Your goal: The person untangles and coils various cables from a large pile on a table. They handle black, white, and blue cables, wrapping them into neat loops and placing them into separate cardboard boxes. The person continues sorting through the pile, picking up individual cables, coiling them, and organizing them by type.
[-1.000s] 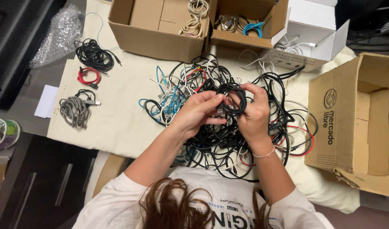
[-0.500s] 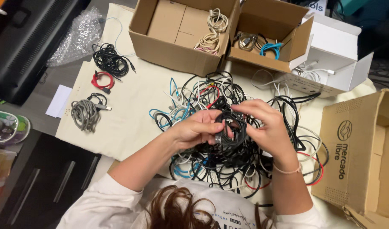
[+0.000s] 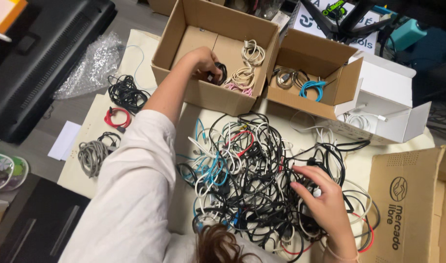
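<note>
Head view: left hand (image 3: 203, 61) grasps a coiled black cable (image 3: 220, 73) inside the large cardboard box (image 3: 184, 29) — right hand (image 3: 320, 197), fingers spread and holding nothing, rests on the tangled cable pile (image 3: 252, 175) below it — most remains unsorted.

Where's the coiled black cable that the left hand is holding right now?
In the head view, upper middle: the coiled black cable is in the left hand, inside the large open cardboard box, just left of the cream and pink coils.

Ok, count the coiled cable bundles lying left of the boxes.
3: a black bundle nearest the bubble wrap, a red one below it, a grey one lowest. The sleeve may hide more.
</note>
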